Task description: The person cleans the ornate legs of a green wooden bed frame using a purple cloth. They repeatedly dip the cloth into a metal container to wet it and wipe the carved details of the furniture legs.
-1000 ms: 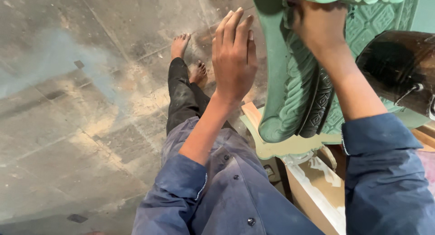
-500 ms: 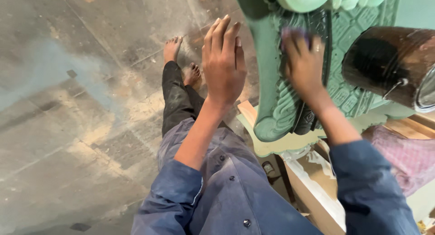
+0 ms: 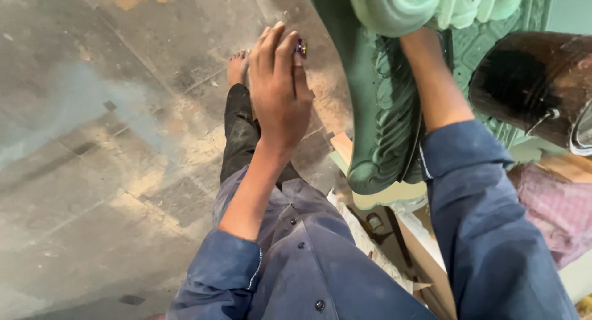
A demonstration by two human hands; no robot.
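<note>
My left hand (image 3: 279, 91) is raised over the floor, back to the camera, fingers together. A small purple piece (image 3: 300, 47) shows at its fingertips, pinched there. A large green carved furniture part (image 3: 385, 141) with leaf-like ridges stands just right of that hand. My right forearm (image 3: 431, 79) reaches up along the carving, and the hand itself is hidden behind the pale green carved top (image 3: 425, 5). Both arms wear dark blue sleeves.
A dusty grey concrete floor (image 3: 92, 141) lies to the left. My bare foot (image 3: 237, 64) and dark trouser leg stretch out below. A dark brown rounded wooden piece (image 3: 530, 79) sits at right, pink cloth (image 3: 555, 212) below it, and pale wooden boards (image 3: 419, 246) under the carving.
My right hand has slid up the carving and gone out of sight behind its top. The purple piece seen under that hand before now shows at my left fingertips.
</note>
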